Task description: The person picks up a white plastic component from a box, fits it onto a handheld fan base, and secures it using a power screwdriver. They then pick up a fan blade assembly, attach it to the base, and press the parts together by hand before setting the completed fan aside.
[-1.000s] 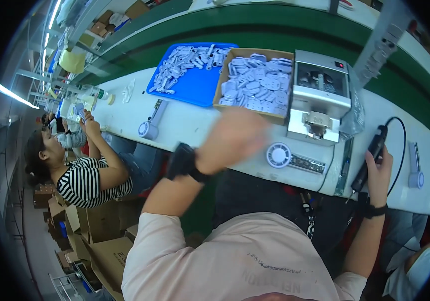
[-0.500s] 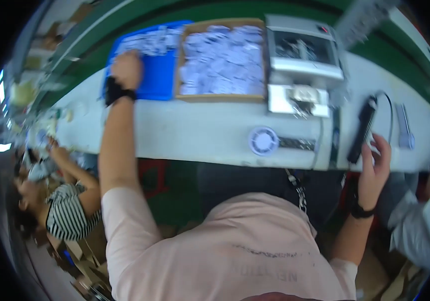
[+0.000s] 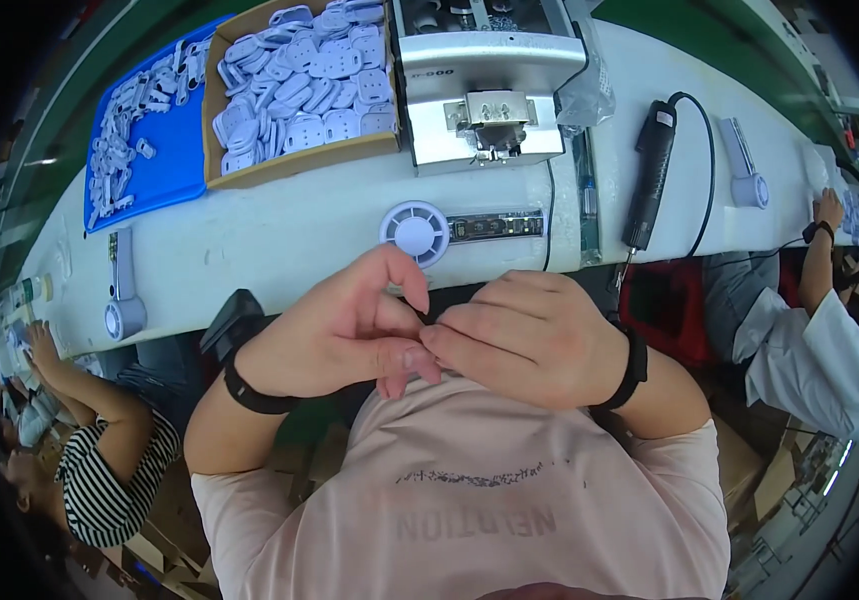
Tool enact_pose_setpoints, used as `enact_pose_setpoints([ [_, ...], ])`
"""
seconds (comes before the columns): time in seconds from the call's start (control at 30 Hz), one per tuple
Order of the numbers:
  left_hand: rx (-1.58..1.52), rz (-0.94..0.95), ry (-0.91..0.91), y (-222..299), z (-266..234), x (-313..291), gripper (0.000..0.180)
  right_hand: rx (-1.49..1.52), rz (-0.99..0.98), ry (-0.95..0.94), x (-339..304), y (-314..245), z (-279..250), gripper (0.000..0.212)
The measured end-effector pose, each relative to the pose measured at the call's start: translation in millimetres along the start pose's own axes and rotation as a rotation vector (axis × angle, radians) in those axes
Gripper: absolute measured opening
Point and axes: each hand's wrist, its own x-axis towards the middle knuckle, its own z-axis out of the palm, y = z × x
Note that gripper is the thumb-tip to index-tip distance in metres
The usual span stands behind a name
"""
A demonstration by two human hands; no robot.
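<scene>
Both my hands meet in front of my chest, just off the table's near edge. My left hand (image 3: pixel 354 325) is closed, its thumb and fingertips pressed together beside the right fingers. The curled fingers of my right hand (image 3: pixel 539 340) touch it. Whatever lies between the fingertips is hidden. Just beyond my hands, a small pale-purple handheld fan (image 3: pixel 415 232) lies on the table, its handle uncovered and showing dark inner parts. To the right, a black electric screwdriver (image 3: pixel 651 175) rests with its bit toward the near edge.
At the far left is a blue tray (image 3: pixel 164 165) of small white parts, beside a cardboard box (image 3: pixel 299 165) of pale plastic pieces. A silver machine (image 3: pixel 489 85) stands at the back middle. Other fans (image 3: pixel 126 316) lie left and right. A striped-shirted person (image 3: pixel 114 470) sits at left.
My left hand has come back from the blue tray, and my right hand has left the screwdriver's side. They now meet before my chest. The whole view has shifted.
</scene>
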Motion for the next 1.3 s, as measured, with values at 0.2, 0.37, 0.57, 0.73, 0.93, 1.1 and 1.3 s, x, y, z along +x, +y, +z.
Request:
enact_pose_setpoints([
  [0.2,0.430,0.143,0.232,-4.1,4.2,2.1,0.033,0.035,0.069,-0.053,-14.3,16.4,-16.7,0.033],
  [0.37,1.611,0.715,0.595,2.2,9.0,29.9,0.032,-0.263,0.236,-0.031,-11.3,55.2,-15.5,0.022],
  [0.57,1.726,0.729,0.619,-13.5,-9.2,68.0,0.035,-0.308,0.261,-0.131,-8.6,53.8,-15.5,0.019],
  [0.73,1.655,0.760,0.572,-21.7,-19.2,74.8,0.034,-0.307,0.250,-0.125,-10.1,58.5,-7.8,0.020],
  [0.93,1.685,0.810,0.591,-22.4,-17.8,79.9,0.033,-0.327,0.201,-0.142,-12.3,66.5,-13.8,0.024],
  [1.1,1.655,0.871,0.603,-28.3,-22.8,83.2,0.032,-0.379,0.172,-0.229,-11.8,70.8,-19.9,0.027],
  [1.3,1.606,0.921,0.586,-26.7,-24.7,87.7,0.031,-0.212,0.156,-0.155,-14.7,84.2,-15.8,0.027],
])
